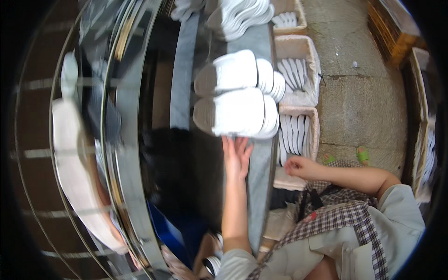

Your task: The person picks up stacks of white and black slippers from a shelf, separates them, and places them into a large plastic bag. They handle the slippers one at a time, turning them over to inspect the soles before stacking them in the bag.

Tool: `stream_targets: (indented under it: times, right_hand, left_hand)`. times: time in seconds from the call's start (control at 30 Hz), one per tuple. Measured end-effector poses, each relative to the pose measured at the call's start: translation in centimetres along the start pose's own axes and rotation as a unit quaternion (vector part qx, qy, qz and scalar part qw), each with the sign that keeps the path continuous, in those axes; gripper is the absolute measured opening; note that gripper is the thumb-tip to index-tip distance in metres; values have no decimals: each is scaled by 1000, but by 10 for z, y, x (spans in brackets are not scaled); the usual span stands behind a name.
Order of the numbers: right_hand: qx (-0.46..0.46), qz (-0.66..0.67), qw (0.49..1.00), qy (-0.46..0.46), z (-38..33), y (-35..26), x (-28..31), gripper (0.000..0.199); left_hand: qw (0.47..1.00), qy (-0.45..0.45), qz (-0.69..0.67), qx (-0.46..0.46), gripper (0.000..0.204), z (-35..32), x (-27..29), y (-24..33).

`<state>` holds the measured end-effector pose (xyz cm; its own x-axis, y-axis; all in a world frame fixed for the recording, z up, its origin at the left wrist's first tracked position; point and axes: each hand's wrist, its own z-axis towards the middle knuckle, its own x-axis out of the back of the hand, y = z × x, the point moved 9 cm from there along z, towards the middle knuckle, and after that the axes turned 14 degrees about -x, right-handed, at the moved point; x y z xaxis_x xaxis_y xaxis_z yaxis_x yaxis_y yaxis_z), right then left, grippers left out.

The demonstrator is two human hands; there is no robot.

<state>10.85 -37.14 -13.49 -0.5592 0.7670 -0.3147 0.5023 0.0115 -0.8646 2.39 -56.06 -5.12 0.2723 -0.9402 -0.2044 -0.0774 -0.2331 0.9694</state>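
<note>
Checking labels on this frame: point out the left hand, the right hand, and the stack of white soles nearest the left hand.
Left hand (236, 161), head view: middle of the hand.
Right hand (302, 167), head view: middle of the hand.
Stack of white soles (240, 111), head view: upper face of the top sole.

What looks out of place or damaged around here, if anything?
Only a small pale scrap stands out: it lies loose on the floor, away from the bins. I can't tell what it is. The white soles by your left hand sit in overlapping stacks, with no visible damage.
</note>
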Motion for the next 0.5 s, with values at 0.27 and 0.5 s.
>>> stream_targets:
  times: [0.27, 0.5]
  right_hand:
    - [-68, -13, 990, 125, -40, 49, 42, 24]
    - [-97, -25, 969, 227, -70, 72, 81, 25]
  left_hand:
    - [945, 222, -199, -134, 68, 104, 150, 85]
    - [953, 250, -110, -134, 41, 207, 237, 72]
